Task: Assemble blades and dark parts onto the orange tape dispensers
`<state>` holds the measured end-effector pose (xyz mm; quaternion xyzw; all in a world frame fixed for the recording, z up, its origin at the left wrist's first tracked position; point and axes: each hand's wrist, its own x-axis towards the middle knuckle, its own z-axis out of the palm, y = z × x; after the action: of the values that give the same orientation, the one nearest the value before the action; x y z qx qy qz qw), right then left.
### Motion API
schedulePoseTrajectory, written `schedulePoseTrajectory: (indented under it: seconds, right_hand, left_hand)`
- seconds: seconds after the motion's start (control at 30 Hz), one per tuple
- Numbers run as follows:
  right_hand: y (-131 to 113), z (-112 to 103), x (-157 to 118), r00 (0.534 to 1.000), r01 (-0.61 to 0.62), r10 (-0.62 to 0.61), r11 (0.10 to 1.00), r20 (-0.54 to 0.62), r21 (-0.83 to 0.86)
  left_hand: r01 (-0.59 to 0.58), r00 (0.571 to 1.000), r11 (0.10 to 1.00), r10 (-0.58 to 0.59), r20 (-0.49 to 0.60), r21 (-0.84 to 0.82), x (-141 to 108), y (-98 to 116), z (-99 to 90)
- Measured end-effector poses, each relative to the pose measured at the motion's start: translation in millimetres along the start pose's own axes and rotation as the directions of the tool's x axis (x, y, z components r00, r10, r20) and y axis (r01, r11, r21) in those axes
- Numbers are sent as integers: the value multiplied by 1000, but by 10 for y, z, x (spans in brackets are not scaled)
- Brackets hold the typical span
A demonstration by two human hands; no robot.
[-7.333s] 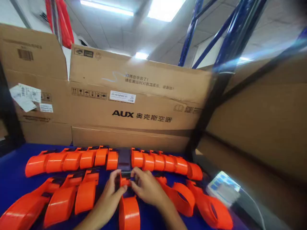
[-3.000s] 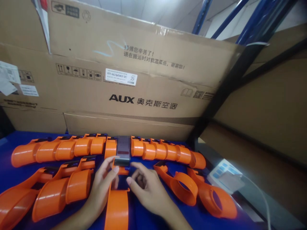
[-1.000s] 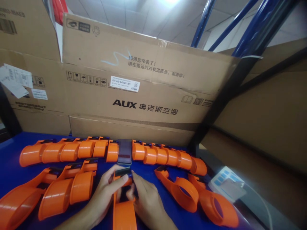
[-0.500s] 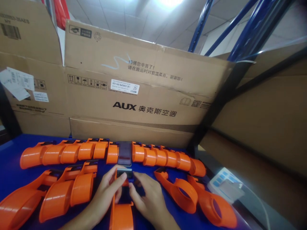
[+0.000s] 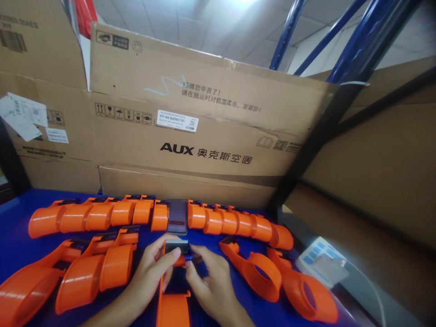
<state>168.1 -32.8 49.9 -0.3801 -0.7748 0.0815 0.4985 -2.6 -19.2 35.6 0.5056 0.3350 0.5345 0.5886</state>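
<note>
An orange tape dispenser (image 5: 173,311) is between my hands at the bottom centre, its toothed metal blade and dark plate pointing away from me. My left hand (image 5: 155,265) is closed around its head, the thumb pressed on the dark plate and the fingers behind the orange frame. At the right side of the head, my right hand (image 5: 213,277) pinches the small blue part by the blade with thumb and forefinger. The dispenser's round tape holder hangs below, partly cut off by the picture's edge.
Behind my hands, a row of orange tape dispensers (image 5: 213,221) crosses the blue table (image 5: 150,245), with a phone (image 5: 177,217) among them. More lie left (image 5: 81,284) and right (image 5: 309,293). A white-and-blue box (image 5: 322,261) with a cable stands right. Cardboard (image 5: 136,145) walls the back.
The view has tilted very slightly. My left hand keeps its hold, and my right thumb has shifted a little up against the dispenser's head.
</note>
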Motion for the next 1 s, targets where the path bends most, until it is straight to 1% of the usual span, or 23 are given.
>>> schedulePoseTrajectory:
  seconds: [0.1, 0.17, 0.27, 0.33, 0.4, 0.47, 0.57, 0.63, 0.7, 0.77, 0.83, 0.9, 1.0]
  right_hand:
    - [0, -8, 11, 999, -37, 36, 999, 12, 36]
    - [15, -48, 36, 992, -119, 122, 988, -25, 98]
    - [85, -135, 91, 956, -263, 280, 949, -82, 175]
    - [163, -173, 120, 935, -324, 343, 929, -87, 178]
    - [250, -175, 132, 925, -362, 374, 922, -71, 139]
    - [327, -149, 125, 927, -374, 376, 926, -21, 50]
    - [406, -85, 100, 927, -360, 368, 927, 73, -110]
    - [441, -41, 88, 916, -355, 379, 918, 133, -176]
    - [471, -2, 84, 896, -369, 405, 907, 183, -202]
    - [505, 28, 84, 879, -396, 436, 892, 190, -216]
    - [544, 46, 81, 876, -414, 456, 878, 158, -239]
    - [581, 48, 77, 883, -400, 447, 875, 140, -272]
    - [614, 26, 78, 898, -349, 411, 882, 159, -316]
  left_hand:
    - [14, 1000, 1000, -15, -27, -23, -14, 20, 6]
    - [41, 998, 996, -44, -34, -80, -26, 57, 2]
    - [58, 997, 988, -65, -44, -146, -28, 114, -16]
    - [47, 996, 987, -58, -66, -152, -16, 126, -25]
    - [52, 995, 988, -64, -77, -148, 0, 109, -27]
    - [70, 993, 988, -83, -89, -135, 16, 73, -23]
    - [97, 985, 989, -111, -132, -108, 36, 16, -21]
    - [101, 981, 991, -114, -156, -89, 44, -15, -26]
    - [102, 981, 992, -114, -158, -77, 46, -39, -32]
    - [109, 981, 991, -119, -153, -72, 45, -60, -34]
    - [118, 980, 991, -126, -151, -64, 50, -78, -33]
    - [119, 981, 992, -126, -150, -50, 64, -95, -33]
    - [111, 984, 994, -113, -141, -19, 89, -126, -49]
